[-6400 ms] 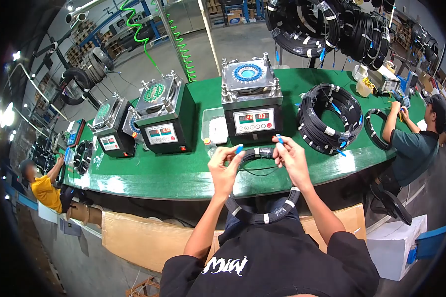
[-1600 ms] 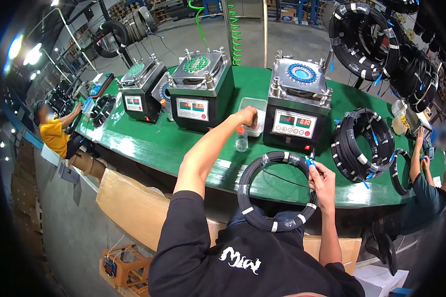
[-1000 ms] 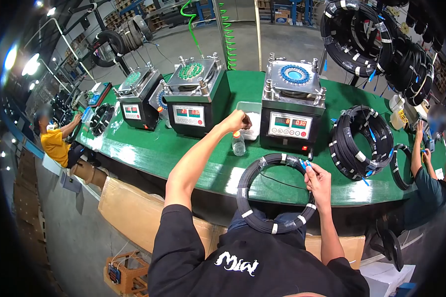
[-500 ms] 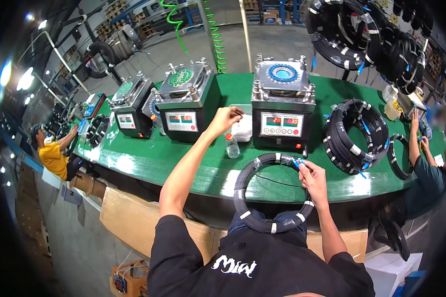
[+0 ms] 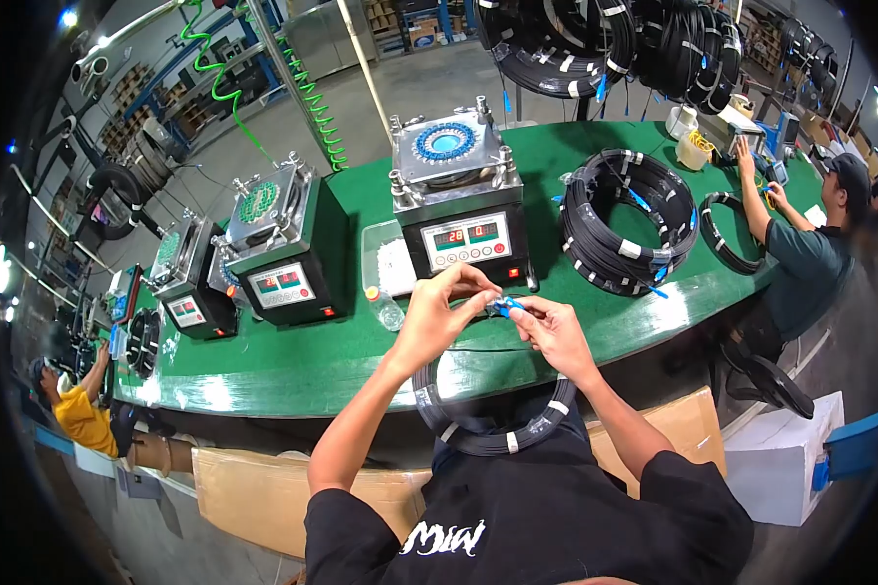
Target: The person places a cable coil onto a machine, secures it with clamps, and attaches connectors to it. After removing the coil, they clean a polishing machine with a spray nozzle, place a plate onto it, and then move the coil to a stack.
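Observation:
Between finger and thumb, my right hand (image 5: 553, 336) holds the blue fibre-optic cable connector (image 5: 507, 307). My left hand (image 5: 444, 317) meets it at the tip, fingers pinched; whatever small thing they may hold is hidden. The connector belongs to a coil of black cable (image 5: 510, 443) with white bands, resting against my lap at the table edge. Just behind my hands stands a polishing machine (image 5: 468, 247) with a ring of blue connectors on top. A small clear bottle with an orange cap (image 5: 385, 310) and a tray with white contents (image 5: 393, 268) are left of it.
Two more machines (image 5: 281, 283) (image 5: 187, 310) with green rings stand leftward on the green table (image 5: 351, 366). Stacked black cable coils (image 5: 629, 224) sit to the right; others hang behind. One co-worker (image 5: 819, 234) works at right, another (image 5: 83, 414) at far left.
My left hand has come from beside the white-filled tray to the connector in my right hand. Both hands are now together. The camera view has turned to the right.

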The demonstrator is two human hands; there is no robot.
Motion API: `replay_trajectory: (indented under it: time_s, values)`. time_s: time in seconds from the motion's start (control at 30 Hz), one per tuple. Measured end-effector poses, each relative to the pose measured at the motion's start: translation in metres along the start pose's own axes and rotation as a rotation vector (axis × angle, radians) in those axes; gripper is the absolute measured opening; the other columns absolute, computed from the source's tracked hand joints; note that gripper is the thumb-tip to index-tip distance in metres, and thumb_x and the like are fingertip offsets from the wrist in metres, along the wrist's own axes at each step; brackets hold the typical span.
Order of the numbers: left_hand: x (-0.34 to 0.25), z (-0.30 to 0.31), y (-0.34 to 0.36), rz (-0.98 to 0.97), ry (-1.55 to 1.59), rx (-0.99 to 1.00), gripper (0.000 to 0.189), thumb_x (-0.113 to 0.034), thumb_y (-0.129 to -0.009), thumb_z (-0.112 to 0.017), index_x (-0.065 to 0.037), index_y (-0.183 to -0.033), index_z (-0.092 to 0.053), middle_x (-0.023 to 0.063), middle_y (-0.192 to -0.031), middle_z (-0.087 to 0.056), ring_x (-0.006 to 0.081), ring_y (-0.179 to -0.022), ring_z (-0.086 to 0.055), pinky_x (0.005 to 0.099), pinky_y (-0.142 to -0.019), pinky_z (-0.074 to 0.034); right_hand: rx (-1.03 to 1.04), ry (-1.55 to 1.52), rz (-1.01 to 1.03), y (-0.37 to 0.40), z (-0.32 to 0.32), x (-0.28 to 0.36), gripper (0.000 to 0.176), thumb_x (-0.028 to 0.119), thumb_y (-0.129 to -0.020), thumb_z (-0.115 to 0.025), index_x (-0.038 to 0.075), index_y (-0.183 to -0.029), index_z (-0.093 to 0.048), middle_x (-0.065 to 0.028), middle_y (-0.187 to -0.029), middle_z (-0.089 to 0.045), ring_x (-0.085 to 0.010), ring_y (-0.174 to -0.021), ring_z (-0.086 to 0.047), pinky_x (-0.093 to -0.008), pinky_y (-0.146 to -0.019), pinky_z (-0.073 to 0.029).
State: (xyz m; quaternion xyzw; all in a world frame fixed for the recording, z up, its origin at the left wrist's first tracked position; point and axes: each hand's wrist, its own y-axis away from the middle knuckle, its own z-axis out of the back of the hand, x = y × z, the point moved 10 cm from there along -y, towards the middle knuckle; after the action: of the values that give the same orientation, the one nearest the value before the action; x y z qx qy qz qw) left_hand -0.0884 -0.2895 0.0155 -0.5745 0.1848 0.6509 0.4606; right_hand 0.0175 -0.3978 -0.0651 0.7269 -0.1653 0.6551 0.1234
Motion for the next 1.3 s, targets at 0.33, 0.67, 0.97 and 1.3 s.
replay_trajectory:
  time_s: [0.33,0.67,0.97,1.3]
  values:
    - [-0.007,-0.006,0.004,-0.032,-0.084,0.046,0.012,0.001,-0.094,-0.069,0.005,-0.104,-0.062,0.0118,-0.096,-0.074,0.0198,-0.099,-0.074,0.0337,-0.088,-0.06,0.037,-0.044,-0.03,0.004,-0.006,0.002,0.028,0.02,-0.102,-0.067,-0.002,-0.12,-0.07,0.0051,-0.075,-0.053,-0.0034,-0.068,-0.047,-0.0206,-0.06,-0.04]
    - [-0.004,-0.007,0.004,0.041,-0.054,0.049,0.011,0.0,-0.094,-0.071,0.004,-0.102,-0.065,0.0088,-0.097,-0.072,0.0159,-0.096,-0.072,0.0326,-0.092,-0.059,0.057,-0.045,-0.02,0.004,-0.006,-0.001,0.029,0.02,-0.102,-0.067,-0.003,-0.12,-0.07,0.005,-0.075,-0.054,-0.0029,-0.068,-0.047,-0.0204,-0.06,-0.039]
    - [-0.014,-0.015,0.005,-0.042,-0.164,0.027,0.01,0.003,-0.092,-0.07,0.005,-0.1,-0.065,0.0118,-0.094,-0.075,0.0194,-0.096,-0.075,0.0337,-0.089,-0.06,-0.002,0.02,0.017,0.008,-0.001,0.001,0.026,0.017,-0.102,-0.066,-0.003,-0.117,-0.071,0.0049,-0.074,-0.056,-0.0016,-0.067,-0.048,-0.0197,-0.057,-0.038]
    - [-0.014,-0.035,0.017,-0.106,-0.411,0.037,0.017,-0.007,-0.099,-0.061,0.003,-0.112,-0.057,0.0234,-0.101,-0.073,0.0396,-0.098,-0.072,0.0439,-0.077,-0.057,-0.106,0.035,0.082,0.012,0.005,-0.006,0.021,0.015,-0.101,-0.066,-0.002,-0.113,-0.072,0.0045,-0.072,-0.057,-0.0009,-0.064,-0.047,-0.0199,-0.055,-0.036]
